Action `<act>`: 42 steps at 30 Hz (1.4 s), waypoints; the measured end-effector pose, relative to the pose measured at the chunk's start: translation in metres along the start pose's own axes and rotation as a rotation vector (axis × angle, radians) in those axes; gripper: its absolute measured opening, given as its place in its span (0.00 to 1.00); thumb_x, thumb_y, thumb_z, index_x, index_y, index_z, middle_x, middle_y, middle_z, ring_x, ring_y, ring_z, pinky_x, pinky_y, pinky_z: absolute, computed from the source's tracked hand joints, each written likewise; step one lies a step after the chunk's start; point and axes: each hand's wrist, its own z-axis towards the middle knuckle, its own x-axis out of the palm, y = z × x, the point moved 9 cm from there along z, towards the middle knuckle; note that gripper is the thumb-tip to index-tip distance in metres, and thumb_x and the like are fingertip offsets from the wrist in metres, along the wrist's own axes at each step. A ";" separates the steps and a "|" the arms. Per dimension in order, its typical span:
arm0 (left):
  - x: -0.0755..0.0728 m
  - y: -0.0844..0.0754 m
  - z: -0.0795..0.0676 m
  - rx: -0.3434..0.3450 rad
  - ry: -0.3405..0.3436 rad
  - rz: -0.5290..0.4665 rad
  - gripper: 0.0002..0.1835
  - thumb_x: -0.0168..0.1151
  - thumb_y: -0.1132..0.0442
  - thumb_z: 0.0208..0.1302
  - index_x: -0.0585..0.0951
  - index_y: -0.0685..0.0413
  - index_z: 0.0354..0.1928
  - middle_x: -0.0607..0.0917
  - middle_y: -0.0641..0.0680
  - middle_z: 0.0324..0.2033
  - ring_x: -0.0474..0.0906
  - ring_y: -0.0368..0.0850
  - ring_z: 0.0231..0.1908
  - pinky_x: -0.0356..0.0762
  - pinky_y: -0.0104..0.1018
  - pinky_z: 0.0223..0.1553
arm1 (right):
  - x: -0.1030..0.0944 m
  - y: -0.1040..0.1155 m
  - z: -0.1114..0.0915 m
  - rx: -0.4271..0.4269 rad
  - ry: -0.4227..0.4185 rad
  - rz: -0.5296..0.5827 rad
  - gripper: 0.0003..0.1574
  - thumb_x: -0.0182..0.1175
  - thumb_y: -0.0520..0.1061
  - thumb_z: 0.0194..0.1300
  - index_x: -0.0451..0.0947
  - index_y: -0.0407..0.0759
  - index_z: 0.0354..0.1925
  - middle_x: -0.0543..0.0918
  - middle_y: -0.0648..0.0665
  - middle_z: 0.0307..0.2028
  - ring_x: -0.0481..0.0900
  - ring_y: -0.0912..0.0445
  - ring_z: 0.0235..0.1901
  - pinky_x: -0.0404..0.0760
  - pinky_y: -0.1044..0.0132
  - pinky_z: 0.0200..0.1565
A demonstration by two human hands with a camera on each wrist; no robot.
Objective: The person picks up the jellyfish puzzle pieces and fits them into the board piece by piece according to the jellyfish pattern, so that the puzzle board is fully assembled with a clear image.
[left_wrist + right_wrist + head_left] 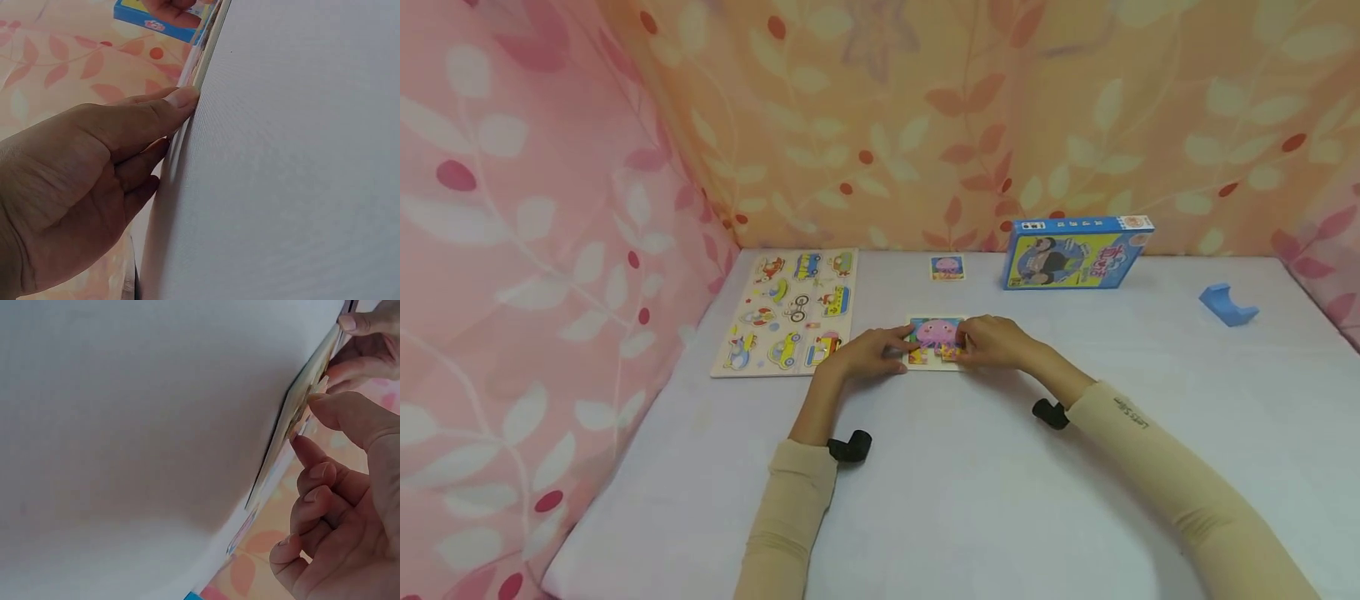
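A small jigsaw board [931,363] with a pink octopus picture lies flat on the table between both hands. My left hand [872,353] holds its left side, thumb at the near corner and fingers over the edge. In the left wrist view the left thumb [182,97] touches the board's thin edge. From the right, my right hand [996,340] pinches a yellow-orange jigsaw piece [951,353] over the board's lower right part. The right wrist view shows that piece [299,419] between thumb and index finger, the other fingers curled. A pale bare strip shows along the board's lower middle.
A wooden board with vehicle pictures [790,308] lies left of the left hand. Farther back are a small octopus card [947,267] and an upright blue box [1067,254]. A blue curved holder [1228,305] rests at the right. Patterned curtains [880,125] border the table.
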 end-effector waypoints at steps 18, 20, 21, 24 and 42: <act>0.005 0.002 0.000 0.011 0.014 -0.017 0.24 0.64 0.59 0.57 0.75 0.47 0.58 0.60 0.46 0.69 0.53 0.46 0.69 0.51 0.42 0.69 | 0.012 0.015 0.009 -0.057 -0.023 -0.010 0.17 0.66 0.50 0.51 0.82 0.42 0.37 0.83 0.48 0.32 0.74 0.57 0.29 0.75 0.61 0.32; 0.005 0.003 0.000 0.011 0.017 -0.011 0.24 0.64 0.58 0.57 0.75 0.47 0.58 0.60 0.46 0.69 0.53 0.46 0.69 0.51 0.42 0.69 | 0.012 0.014 0.009 -0.064 -0.011 0.007 0.18 0.65 0.50 0.53 0.82 0.43 0.41 0.81 0.48 0.31 0.73 0.56 0.29 0.72 0.63 0.30; 0.005 0.002 0.000 0.012 0.017 -0.007 0.24 0.64 0.58 0.57 0.75 0.47 0.58 0.60 0.46 0.69 0.52 0.46 0.69 0.51 0.42 0.69 | 0.011 0.013 0.009 -0.074 -0.004 0.020 0.18 0.64 0.49 0.54 0.82 0.43 0.43 0.80 0.48 0.30 0.71 0.56 0.28 0.70 0.65 0.29; 0.003 0.003 0.001 0.010 0.014 0.002 0.24 0.63 0.58 0.58 0.75 0.46 0.58 0.59 0.45 0.69 0.52 0.45 0.69 0.52 0.41 0.69 | 0.012 0.014 0.011 -0.132 0.026 0.077 0.18 0.64 0.47 0.56 0.82 0.45 0.47 0.76 0.49 0.27 0.67 0.57 0.26 0.63 0.68 0.27; -0.002 0.003 0.003 0.009 0.018 0.000 0.24 0.63 0.58 0.58 0.74 0.47 0.58 0.59 0.46 0.69 0.53 0.45 0.69 0.52 0.40 0.69 | 0.020 0.005 0.034 -0.013 0.152 0.167 0.16 0.67 0.49 0.52 0.84 0.51 0.42 0.81 0.47 0.36 0.73 0.56 0.37 0.69 0.65 0.34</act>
